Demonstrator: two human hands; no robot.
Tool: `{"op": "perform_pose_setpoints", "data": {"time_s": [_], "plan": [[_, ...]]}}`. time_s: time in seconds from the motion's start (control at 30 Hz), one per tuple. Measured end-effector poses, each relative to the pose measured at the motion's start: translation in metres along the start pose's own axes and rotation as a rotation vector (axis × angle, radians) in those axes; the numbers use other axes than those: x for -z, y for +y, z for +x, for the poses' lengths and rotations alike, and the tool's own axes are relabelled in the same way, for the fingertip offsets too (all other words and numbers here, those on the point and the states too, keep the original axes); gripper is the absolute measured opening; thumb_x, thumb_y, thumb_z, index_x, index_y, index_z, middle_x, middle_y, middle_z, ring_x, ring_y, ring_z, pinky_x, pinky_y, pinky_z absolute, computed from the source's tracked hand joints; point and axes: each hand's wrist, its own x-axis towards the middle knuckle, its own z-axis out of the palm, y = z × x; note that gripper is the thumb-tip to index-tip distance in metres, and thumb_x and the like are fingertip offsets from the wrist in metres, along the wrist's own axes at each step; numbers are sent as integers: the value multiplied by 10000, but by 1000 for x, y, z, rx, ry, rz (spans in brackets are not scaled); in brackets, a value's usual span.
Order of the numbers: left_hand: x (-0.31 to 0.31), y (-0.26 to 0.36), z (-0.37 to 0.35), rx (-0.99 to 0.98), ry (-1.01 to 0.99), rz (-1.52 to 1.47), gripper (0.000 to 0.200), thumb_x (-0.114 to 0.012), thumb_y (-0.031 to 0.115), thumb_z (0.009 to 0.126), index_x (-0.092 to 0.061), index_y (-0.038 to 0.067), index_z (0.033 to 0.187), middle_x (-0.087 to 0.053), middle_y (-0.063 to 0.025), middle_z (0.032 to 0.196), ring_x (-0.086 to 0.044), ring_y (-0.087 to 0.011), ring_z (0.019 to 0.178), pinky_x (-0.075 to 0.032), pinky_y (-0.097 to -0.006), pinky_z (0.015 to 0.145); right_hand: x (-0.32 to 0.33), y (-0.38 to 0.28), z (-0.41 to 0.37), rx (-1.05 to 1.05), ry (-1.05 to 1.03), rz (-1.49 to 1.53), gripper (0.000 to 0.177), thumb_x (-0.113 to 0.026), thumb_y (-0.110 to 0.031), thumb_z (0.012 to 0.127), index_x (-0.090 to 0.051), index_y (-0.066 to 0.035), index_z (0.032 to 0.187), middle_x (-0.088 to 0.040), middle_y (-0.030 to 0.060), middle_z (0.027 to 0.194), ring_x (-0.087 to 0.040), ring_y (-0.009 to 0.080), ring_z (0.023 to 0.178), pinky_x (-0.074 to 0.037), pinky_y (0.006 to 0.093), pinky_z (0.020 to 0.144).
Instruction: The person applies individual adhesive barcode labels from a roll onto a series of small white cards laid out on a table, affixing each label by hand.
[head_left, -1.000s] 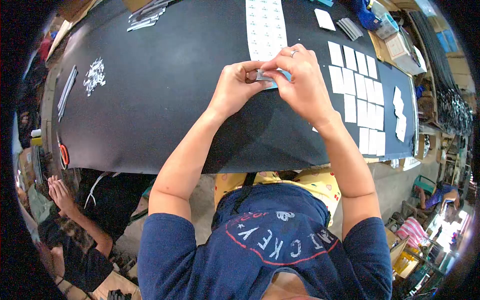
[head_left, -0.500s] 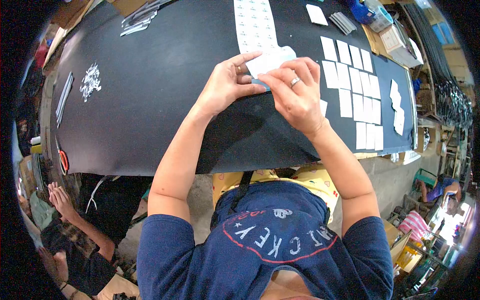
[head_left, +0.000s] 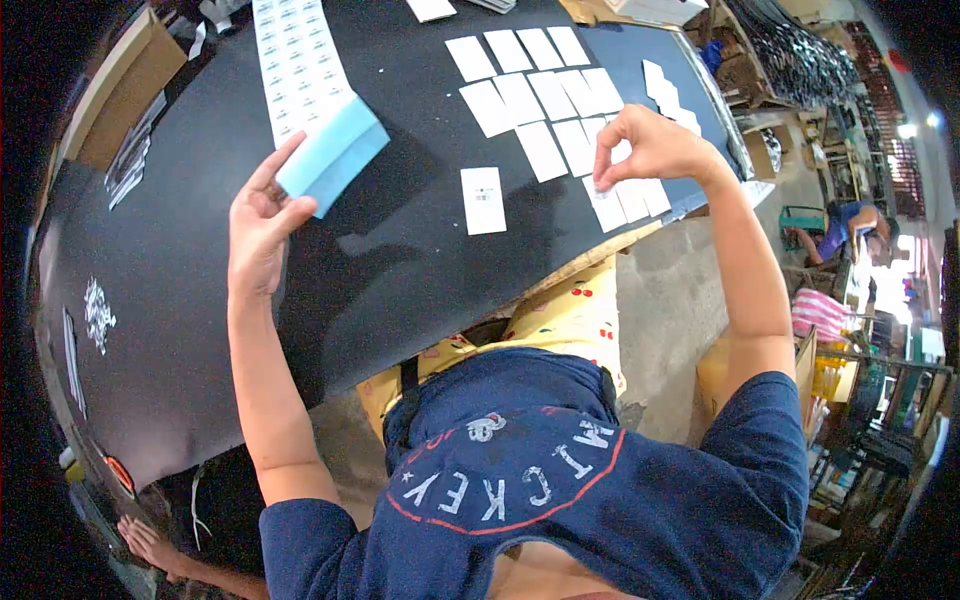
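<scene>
My left hand (head_left: pixel 262 225) grips the end of a long white label strip (head_left: pixel 295 50), whose light-blue backing (head_left: pixel 340 150) is folded up toward me. The thumb and fingers of my right hand (head_left: pixel 650 150) are pinched together at a white card (head_left: pixel 606 212) in the front row of the card grid; what is between the fingertips is too small to make out. Between my hands, a single white card (head_left: pixel 484 200) with a small printed label lies on the black table (head_left: pixel 420 270).
Rows of white cards (head_left: pixel 540 150) lie at the right, with a few more (head_left: pixel 672 95) near the right edge. Small scraps (head_left: pixel 97 315), grey strips (head_left: pixel 70 362) and orange-handled scissors (head_left: pixel 119 474) are at the left. Another person's hand (head_left: pixel 148 540) shows lower left.
The view has turned right. My hands have moved apart: the left keeps the strip, its blue backing now facing up, and the right has reached to the cards. The labelled single card is now uncovered.
</scene>
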Motion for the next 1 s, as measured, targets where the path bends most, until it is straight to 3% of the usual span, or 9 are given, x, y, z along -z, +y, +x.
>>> {"op": "perform_pose_setpoints", "data": {"time_s": [0.23,0.37,1.0], "plan": [[11,-5,4,-18,86,35,788,-871,293,655,-531,6,1305,-627,-105,1143,-614,-117,950,-509,-222,766,-18,46,-11,-111,-22,34,107,-776,-97,666,-733,-42,746,-698,59,718,-627,155,726,-470,302,723],[5,-8,5,-60,110,28,733,-855,266,679,-545,21,1297,-637,-85,1114,-607,-81,857,-489,-174,704,-23,46,-9,-44,11,14,133,-782,-118,647,-742,-56,757,-692,75,720,-625,179,746,-469,326,736],[9,-8,5,-56,83,46,696,-831,229,701,-543,32,1303,-643,-105,1113,-626,-104,919,-523,-212,746,-45,51,-16,-18,153,24,92,-769,-77,646,-721,-58,722,-640,71,714,-607,196,753,-467,344,740]]}}
